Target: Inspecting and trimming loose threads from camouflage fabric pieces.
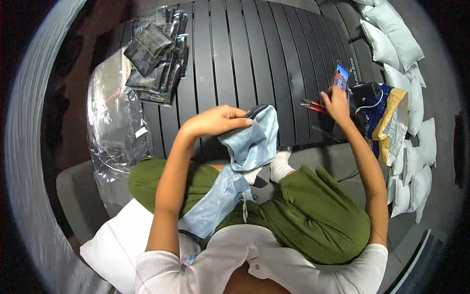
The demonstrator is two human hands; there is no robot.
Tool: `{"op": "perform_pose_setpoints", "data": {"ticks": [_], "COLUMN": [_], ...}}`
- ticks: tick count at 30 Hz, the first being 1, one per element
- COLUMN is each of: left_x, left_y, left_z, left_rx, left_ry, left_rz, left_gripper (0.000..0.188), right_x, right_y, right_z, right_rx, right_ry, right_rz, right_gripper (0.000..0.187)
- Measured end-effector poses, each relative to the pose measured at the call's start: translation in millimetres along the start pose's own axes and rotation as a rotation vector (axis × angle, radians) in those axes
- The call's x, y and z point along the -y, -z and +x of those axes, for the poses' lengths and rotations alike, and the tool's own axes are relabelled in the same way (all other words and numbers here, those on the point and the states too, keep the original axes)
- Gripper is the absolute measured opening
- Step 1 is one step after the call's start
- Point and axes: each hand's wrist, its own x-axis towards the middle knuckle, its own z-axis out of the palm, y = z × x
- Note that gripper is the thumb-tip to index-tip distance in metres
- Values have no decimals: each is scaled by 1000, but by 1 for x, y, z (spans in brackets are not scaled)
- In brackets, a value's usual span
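Note:
My left hand [220,120] is closed on a light blue mottled garment [254,139] with a dark edge, its thumb lying on top. The cloth hangs below the hand, and blue fabric of the same look lies across my lap; whether it is all one piece I cannot tell. Out to the right, my right hand [336,105] reaches over the lower part of a phone [341,76] with a lit screen. Its thumb is spread apart and a finger rests at the screen. Beside that hand, red-handled snips [314,106] lie on the black slatted table [235,54].
Flat clear packets with dark contents [152,54] are piled at the table's far left. Clear plastic bags [110,98] lie beside them. Right of the phone are a black box [364,90] with a white cable and a blue-and-yellow package [389,115]. Several pale pillow-like packs [399,39] line the right side.

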Motion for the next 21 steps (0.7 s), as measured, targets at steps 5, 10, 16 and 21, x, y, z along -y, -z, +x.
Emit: {"op": "perform_pose_setpoints", "data": {"ticks": [5, 10, 16, 21], "left_x": [2, -12, -16, -29], "left_y": [-5, -12, -31, -43], "left_z": [4, 0, 6, 1], "left_rx": [18, 42, 59, 165], "left_ry": [-14, -30, -157, -188], "left_rz": [-7, 9, 152, 311], "left_gripper": [28, 32, 30, 30], "right_x": [-54, -73, 6, 141], "right_y": [-12, -6, 6, 44], "right_z": [24, 47, 53, 13], "right_rx": [149, 194, -37, 770], "right_ry": [-349, -413, 107, 197], "right_rz": [-48, 31, 570, 1316], "right_gripper": [50, 53, 26, 20]}}
